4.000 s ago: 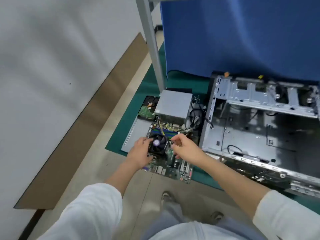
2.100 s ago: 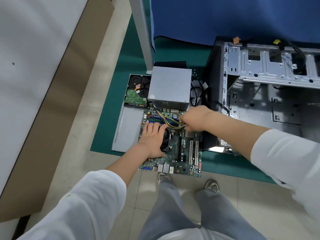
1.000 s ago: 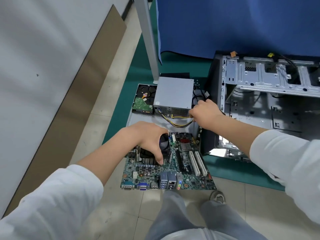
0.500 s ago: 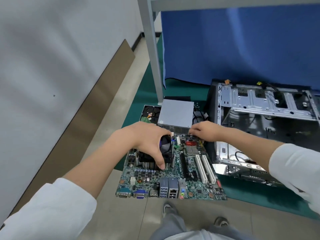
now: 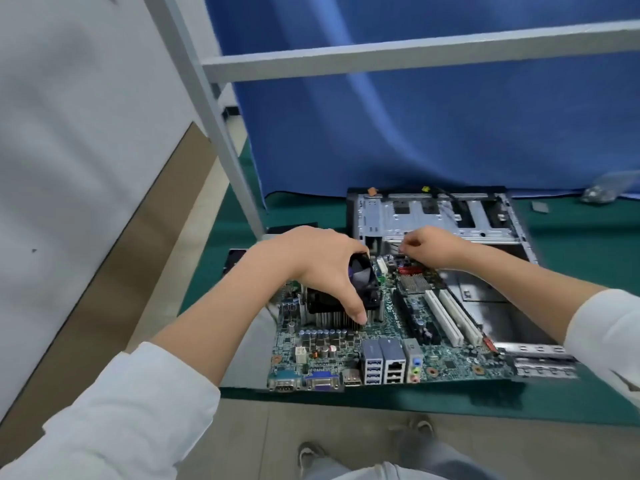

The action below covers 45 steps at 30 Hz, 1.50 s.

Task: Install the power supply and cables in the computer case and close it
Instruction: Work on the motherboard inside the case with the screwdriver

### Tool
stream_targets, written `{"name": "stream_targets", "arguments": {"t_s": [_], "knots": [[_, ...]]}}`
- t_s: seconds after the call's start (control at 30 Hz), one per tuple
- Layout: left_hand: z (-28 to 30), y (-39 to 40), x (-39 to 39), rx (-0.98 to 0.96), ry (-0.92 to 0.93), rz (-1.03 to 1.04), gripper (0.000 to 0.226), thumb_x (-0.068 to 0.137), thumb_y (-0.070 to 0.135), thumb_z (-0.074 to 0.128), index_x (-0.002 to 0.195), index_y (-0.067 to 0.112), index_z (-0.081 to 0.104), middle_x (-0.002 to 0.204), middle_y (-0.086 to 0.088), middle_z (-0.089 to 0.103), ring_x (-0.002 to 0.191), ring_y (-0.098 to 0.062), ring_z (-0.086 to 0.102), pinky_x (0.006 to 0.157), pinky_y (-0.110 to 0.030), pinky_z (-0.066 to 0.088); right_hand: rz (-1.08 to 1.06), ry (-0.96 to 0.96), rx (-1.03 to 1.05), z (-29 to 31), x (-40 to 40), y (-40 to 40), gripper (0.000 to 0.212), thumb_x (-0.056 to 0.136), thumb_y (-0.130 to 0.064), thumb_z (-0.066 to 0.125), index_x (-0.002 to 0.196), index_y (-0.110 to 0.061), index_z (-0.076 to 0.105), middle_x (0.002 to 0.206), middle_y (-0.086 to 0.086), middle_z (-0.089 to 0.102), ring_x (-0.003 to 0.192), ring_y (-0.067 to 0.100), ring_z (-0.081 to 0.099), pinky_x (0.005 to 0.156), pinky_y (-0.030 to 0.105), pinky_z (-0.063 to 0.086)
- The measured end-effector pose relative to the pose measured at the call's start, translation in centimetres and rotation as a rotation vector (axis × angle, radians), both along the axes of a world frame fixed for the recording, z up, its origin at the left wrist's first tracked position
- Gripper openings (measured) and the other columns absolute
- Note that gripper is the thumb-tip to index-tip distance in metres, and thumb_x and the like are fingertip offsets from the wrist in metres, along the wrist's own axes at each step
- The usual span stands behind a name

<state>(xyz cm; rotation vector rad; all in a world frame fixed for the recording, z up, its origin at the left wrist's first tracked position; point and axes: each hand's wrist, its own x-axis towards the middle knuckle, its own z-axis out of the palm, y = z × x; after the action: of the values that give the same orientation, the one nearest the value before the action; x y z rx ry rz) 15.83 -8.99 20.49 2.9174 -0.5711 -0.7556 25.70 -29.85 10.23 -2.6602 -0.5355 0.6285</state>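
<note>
While your left hand (image 5: 322, 268) grips the fan cooler (image 5: 349, 289) on 1 motherboard (image 5: 388, 341) at frame centre, your right hand (image 5: 429, 244) pinches its far edge, 1 open case (image 5: 433, 216) behind, 2 white slots (image 5: 453, 317).

Green motherboard (image 5: 346, 344), teal mat (image 5: 571, 237), blue curtain (image 5: 433, 133), silver case (image 5: 433, 216)

Single head-worn view, forward and down, close above the motherboard (image 5: 391, 344) and floor.
</note>
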Motion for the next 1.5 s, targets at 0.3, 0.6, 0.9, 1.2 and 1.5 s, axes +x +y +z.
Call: {"name": "stream_targets", "arguments": {"t_s": [0.3,0.6,0.9,1.2,1.5], "knots": [[-3.3,-14.2,5.3,-0.029,0.155,-0.062,0.124,0.042,0.086,0.063,0.147,0.031,0.026,0.141,0.011,0.047,0.122,-0.020,0.050,0.082,-0.031,0.039,0.014,0.088,-0.086,-3.6,1.7,-14.0,0.024,0.097,-0.023,0.047,0.112,-0.012,0.064,0.111,0.007,0.065,0.096,0.022,0.058,0.083,0.031,0.046],[-8.3,-16.3,5.9,-0.065,0.350,0.053,0.116,0.045,0.079,0.071,0.142,0.027,0.032,0.116,0.016,0.055,0.108,-0.015,0.054,0.079,-0.024,0.041,-0.029,0.252,0.172,-3.5,-0.4,-15.3,0.042,0.094,-0.052,0.045,0.119,-0.020,0.058,0.112,-0.004,0.062,0.099,0.014,0.058,0.086,0.029,0.044],[-11.1,-15.9,4.7,-0.188,0.362,0.113,0.096,0.050,0.068,0.078,0.124,0.024,0.037,0.101,0.015,0.054,0.080,-0.001,0.051,0.060,-0.017,0.035,0.000,0.596,0.409,-3.5,-4.8,-13.6,0.094,0.065,-0.068,0.067,0.143,-0.028,0.034,0.138,-0.014,0.046,0.123,0.003,0.047,0.110,0.032,0.033],[-11.7,-12.5,2.6,-0.216,0.201,0.172,0.107,0.044,0.083,0.068,0.134,0.034,0.039,0.126,0.009,0.054,0.117,-0.018,0.049,0.102,-0.038,0.040,0.070,0.518,0.271,-3.7,-4.5,-12.6,0.119,0.045,-0.057,0.087,0.141,-0.030,0.023,0.127,-0.014,0.052,0.116,0.007,0.052,0.103,0.029,0.040],[-13.7,-12.6,-0.7,-0.572,0.016,0.575,0.114,0.060,0.078,0.062,0.151,0.029,0.013,0.152,0.007,0.028,0.139,-0.010,0.025,0.113,-0.033,0.024,0.067,0.418,0.220,-4.6,-3.4,-12.0,0.112,0.040,-0.064,0.083,0.134,-0.031,0.033,0.120,-0.018,0.055,0.101,-0.001,0.055,0.085,0.014,0.042]]}}
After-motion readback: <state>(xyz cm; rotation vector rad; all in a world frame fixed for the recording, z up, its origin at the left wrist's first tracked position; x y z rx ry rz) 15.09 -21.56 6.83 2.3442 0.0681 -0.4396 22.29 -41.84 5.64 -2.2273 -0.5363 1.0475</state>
